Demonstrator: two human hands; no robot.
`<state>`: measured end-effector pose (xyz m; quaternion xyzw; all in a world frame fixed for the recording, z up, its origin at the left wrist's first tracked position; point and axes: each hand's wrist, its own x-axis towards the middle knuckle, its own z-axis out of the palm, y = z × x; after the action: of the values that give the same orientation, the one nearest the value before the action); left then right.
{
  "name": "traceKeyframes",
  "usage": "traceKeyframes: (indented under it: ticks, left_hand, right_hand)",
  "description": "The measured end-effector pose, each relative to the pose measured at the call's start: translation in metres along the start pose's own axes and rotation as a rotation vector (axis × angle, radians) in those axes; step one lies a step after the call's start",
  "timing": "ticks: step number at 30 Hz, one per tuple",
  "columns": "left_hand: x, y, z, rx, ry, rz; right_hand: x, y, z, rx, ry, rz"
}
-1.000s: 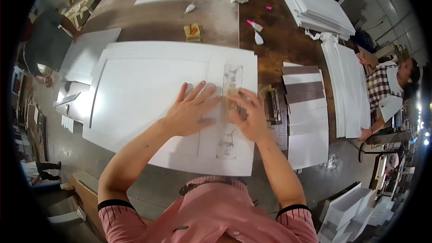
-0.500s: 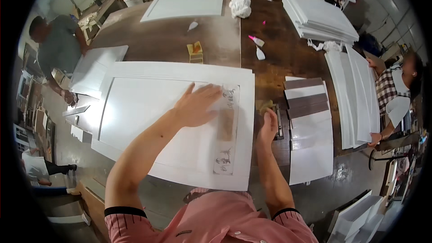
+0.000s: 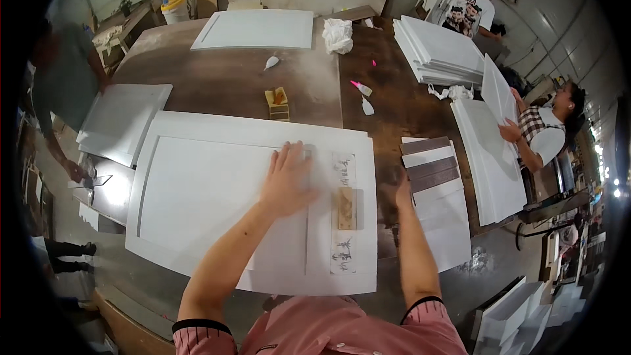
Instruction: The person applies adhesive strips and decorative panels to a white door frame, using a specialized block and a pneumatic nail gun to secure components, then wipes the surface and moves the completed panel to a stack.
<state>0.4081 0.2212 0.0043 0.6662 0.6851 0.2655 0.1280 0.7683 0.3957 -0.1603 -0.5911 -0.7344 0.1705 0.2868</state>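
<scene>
White panel (image 3: 217,190) lies on the near left of the worktop (image 3: 223,75), a tan block (image 3: 346,209) resting on its right part. Our left hand (image 3: 288,179) spreads open over the panel; our right hand (image 3: 398,190), well apart, is just beside brown and white boards (image 3: 439,207), and we cannot tell whether it grips anything.

A white recessed panel (image 3: 204,190) lies flat before me; a tan block (image 3: 346,208) rests on its black-marked right-hand strip (image 3: 343,248).
</scene>
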Motion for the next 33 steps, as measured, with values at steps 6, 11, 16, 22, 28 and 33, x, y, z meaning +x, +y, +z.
traceKeyframes:
  ticks: [6, 11, 16, 22, 28, 33]
  left_hand:
    - [-0.014, -0.010, -0.001, -0.033, -0.005, -0.001]
    - [-0.011, -0.006, -0.004, -0.016, -0.013, 0.002]
    - [-0.011, -0.009, -0.006, 0.002, -0.039, -0.030]
    - [-0.012, -0.011, -0.001, 0.002, -0.020, -0.003]
    - [-0.015, -0.012, -0.001, -0.011, 0.005, 0.000]
    - [-0.012, -0.005, -0.002, -0.006, -0.004, -0.002]
  right_hand:
    - [0.025, -0.141, -0.174, 1.057, -0.545, 0.395]
    - [0.047, -0.260, -0.190, 0.846, -0.934, 0.215]
    - [0.059, -0.330, -0.138, 0.329, -1.022, 0.069]
    - [0.067, -0.332, -0.121, 0.297, -1.095, 0.086]
    - [0.067, -0.335, -0.119, 0.257, -1.134, 0.136]
    - [0.071, -0.324, -0.114, 0.182, -1.122, 0.165]
